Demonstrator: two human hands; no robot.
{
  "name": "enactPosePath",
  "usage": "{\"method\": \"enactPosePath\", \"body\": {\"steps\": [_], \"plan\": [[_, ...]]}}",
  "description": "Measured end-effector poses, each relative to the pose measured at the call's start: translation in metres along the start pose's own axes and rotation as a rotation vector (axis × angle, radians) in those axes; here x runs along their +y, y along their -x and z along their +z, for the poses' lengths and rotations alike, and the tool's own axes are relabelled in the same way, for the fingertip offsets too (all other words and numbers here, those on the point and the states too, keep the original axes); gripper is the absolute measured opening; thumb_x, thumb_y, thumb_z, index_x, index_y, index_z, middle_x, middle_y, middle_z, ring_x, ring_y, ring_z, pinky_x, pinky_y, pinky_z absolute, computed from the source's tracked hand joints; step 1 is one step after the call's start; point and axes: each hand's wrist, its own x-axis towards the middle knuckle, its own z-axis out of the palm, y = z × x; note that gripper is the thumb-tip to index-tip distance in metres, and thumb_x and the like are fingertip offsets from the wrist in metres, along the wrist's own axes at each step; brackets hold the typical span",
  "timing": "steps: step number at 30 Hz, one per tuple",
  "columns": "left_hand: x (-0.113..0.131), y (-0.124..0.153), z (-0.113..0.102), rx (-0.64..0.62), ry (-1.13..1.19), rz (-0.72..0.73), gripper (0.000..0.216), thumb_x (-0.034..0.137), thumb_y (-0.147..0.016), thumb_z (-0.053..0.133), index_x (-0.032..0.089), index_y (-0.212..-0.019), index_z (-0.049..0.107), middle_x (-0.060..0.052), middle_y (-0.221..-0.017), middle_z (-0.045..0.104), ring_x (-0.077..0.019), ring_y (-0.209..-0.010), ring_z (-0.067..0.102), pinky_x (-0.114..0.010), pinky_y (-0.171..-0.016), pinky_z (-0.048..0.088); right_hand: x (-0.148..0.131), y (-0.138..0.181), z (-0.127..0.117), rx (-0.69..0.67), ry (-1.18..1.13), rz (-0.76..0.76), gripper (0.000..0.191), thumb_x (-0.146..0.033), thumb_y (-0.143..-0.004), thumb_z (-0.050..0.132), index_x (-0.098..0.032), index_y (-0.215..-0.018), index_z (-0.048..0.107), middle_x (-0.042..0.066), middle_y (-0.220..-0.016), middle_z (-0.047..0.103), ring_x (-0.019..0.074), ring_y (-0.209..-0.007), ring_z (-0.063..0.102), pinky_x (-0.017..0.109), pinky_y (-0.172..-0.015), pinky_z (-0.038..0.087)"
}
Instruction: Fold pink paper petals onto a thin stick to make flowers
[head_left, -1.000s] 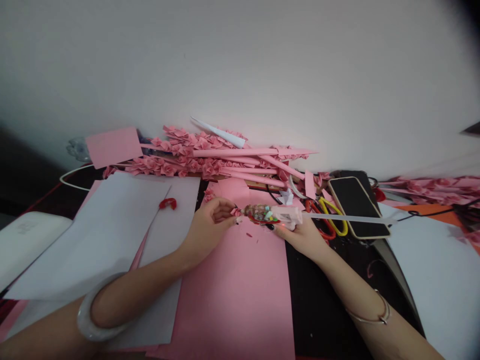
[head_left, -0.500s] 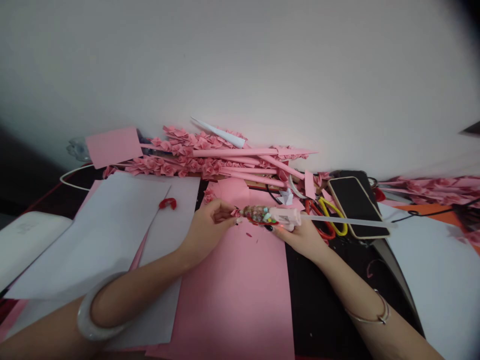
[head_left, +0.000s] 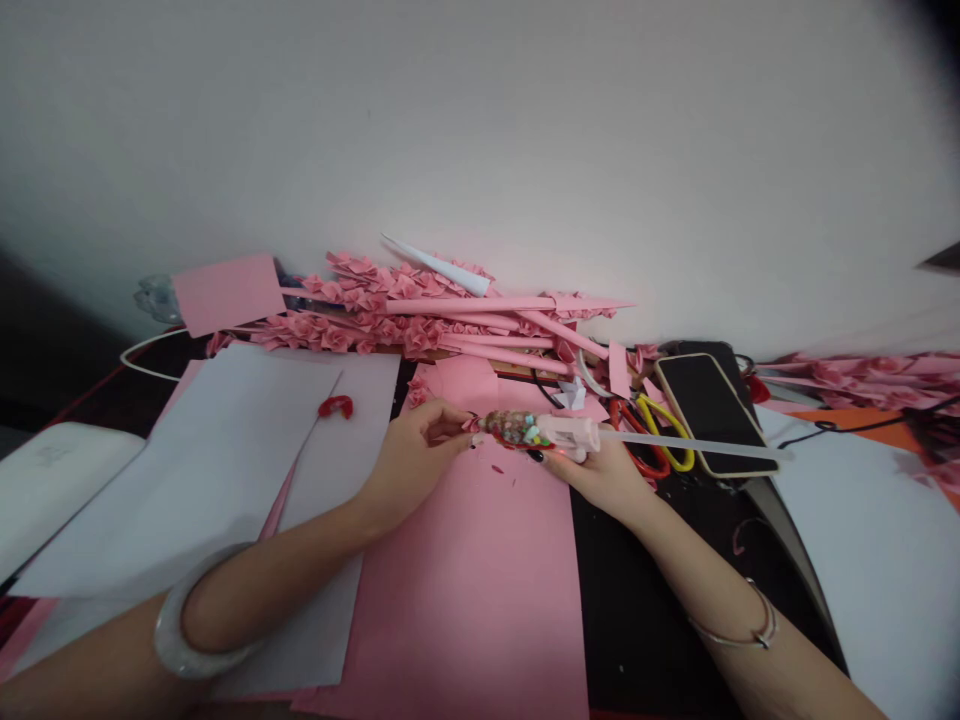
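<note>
My right hand point(head_left: 600, 472) is closed round a small glue gun point(head_left: 551, 431) covered in coloured decorations. A pale glue stick point(head_left: 697, 444) juts out of its back to the right. The gun's nozzle points left at a tiny pink paper piece point(head_left: 472, 424), pinched in the fingertips of my left hand point(head_left: 416, 452). Both hands hover over a large pink paper sheet point(head_left: 472, 590) on the dark table. Each wrist wears a bangle.
Rolled pink paper sticks and folded pink flowers point(head_left: 420, 315) are piled along the wall. White sheets point(head_left: 225, 450) with a small red scrap point(head_left: 336, 405) lie at left. A phone point(head_left: 712, 412) and yellow and red scissors point(head_left: 660, 430) lie right of my hands.
The glue gun and my right hand have shifted slightly to the left, toward the pinched paper piece. My left hand has stayed almost still.
</note>
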Motion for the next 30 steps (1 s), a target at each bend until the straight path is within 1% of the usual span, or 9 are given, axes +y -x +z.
{"method": "enactPosePath", "body": {"steps": [5, 11, 14, 18, 20, 22, 25, 27, 30], "plan": [[0.003, 0.001, 0.000, -0.011, 0.052, -0.026, 0.013, 0.019, -0.069, 0.069, 0.016, -0.076, 0.059, 0.000, -0.076, 0.066, -0.0128, -0.074, 0.062, -0.024, -0.070, 0.049, -0.001, -0.001, 0.002, 0.055, -0.017, -0.039, 0.016, -0.022, -0.078, 0.058, -0.016, -0.090, 0.066, 0.008, -0.086, 0.072, 0.0238, -0.078, 0.067, 0.034, -0.069, 0.053], [0.002, 0.000, 0.000, -0.013, 0.068, -0.046, 0.015, 0.020, -0.069, 0.070, 0.015, -0.078, 0.059, 0.000, -0.078, 0.066, -0.0127, -0.075, 0.062, -0.024, -0.070, 0.049, 0.002, 0.002, 0.004, 0.120, 0.036, -0.036, 0.016, -0.024, -0.075, 0.059, -0.015, -0.086, 0.066, 0.009, -0.082, 0.072, 0.0250, -0.075, 0.068, 0.036, -0.068, 0.054], [0.001, -0.001, 0.000, -0.012, 0.076, -0.054, 0.015, 0.018, -0.069, 0.070, 0.015, -0.078, 0.059, 0.000, -0.079, 0.065, -0.0122, -0.077, 0.062, -0.023, -0.071, 0.049, 0.007, 0.003, 0.006, 0.198, 0.093, -0.034, 0.016, -0.025, -0.076, 0.058, -0.014, -0.086, 0.065, 0.010, -0.079, 0.071, 0.0244, -0.072, 0.067, 0.034, -0.065, 0.053], [0.003, -0.001, 0.000, 0.004, 0.086, -0.064, 0.016, 0.019, -0.068, 0.071, 0.015, -0.078, 0.059, 0.000, -0.078, 0.065, -0.0125, -0.075, 0.063, -0.023, -0.070, 0.050, 0.011, 0.004, 0.004, 0.319, 0.254, -0.034, 0.013, -0.026, -0.078, 0.056, -0.018, -0.085, 0.064, 0.006, -0.078, 0.070, 0.0220, -0.069, 0.066, 0.030, -0.063, 0.051], [0.004, -0.001, 0.000, 0.007, 0.104, -0.061, 0.017, 0.020, -0.068, 0.071, 0.015, -0.078, 0.059, 0.000, -0.077, 0.065, -0.0128, -0.074, 0.063, -0.024, -0.069, 0.051, 0.009, 0.003, 0.002, 0.357, 0.359, 0.015, 0.019, -0.026, -0.078, 0.056, -0.019, -0.094, 0.063, 0.006, -0.083, 0.070, 0.0230, -0.072, 0.066, 0.031, -0.064, 0.050], [0.006, 0.000, 0.000, 0.006, 0.131, -0.064, 0.017, 0.021, -0.069, 0.071, 0.015, -0.078, 0.059, 0.000, -0.076, 0.065, -0.0129, -0.072, 0.064, -0.025, -0.069, 0.052, 0.007, 0.002, -0.001, 0.371, 0.472, 0.039, 0.031, -0.028, -0.078, 0.056, -0.018, -0.107, 0.059, 0.009, -0.093, 0.070, 0.0266, -0.079, 0.066, 0.034, -0.067, 0.050], [0.008, 0.001, 0.001, 0.014, 0.174, -0.065, 0.018, 0.023, -0.069, 0.071, 0.014, -0.079, 0.059, 0.000, -0.074, 0.065, -0.0130, -0.070, 0.064, -0.027, -0.069, 0.053, 0.005, -0.001, -0.001, 0.344, 0.614, -0.007, 0.045, -0.026, -0.076, 0.055, -0.013, -0.119, 0.051, 0.016, -0.109, 0.064, 0.0332, -0.094, 0.061, 0.043, -0.078, 0.048], [0.008, 0.001, 0.001, 0.015, 0.191, -0.062, 0.019, 0.024, -0.068, 0.072, 0.014, -0.079, 0.059, -0.001, -0.075, 0.065, -0.0136, -0.070, 0.064, -0.028, -0.070, 0.053, 0.006, -0.001, 0.000, 0.322, 0.685, -0.015, 0.049, -0.022, -0.074, 0.054, -0.010, -0.121, 0.048, 0.019, -0.110, 0.061, 0.0353, -0.096, 0.058, 0.047, -0.080, 0.046], [0.008, 0.001, 0.002, 0.012, 0.194, -0.069, 0.020, 0.024, -0.066, 0.073, 0.014, -0.079, 0.060, -0.001, -0.076, 0.066, -0.0146, -0.071, 0.065, -0.029, -0.069, 0.054, 0.006, -0.001, 0.003, 0.311, 0.757, 0.006, 0.052, -0.021, -0.072, 0.056, -0.010, -0.122, 0.048, 0.019, -0.106, 0.059, 0.0364, -0.093, 0.055, 0.051, -0.077, 0.044]]}}
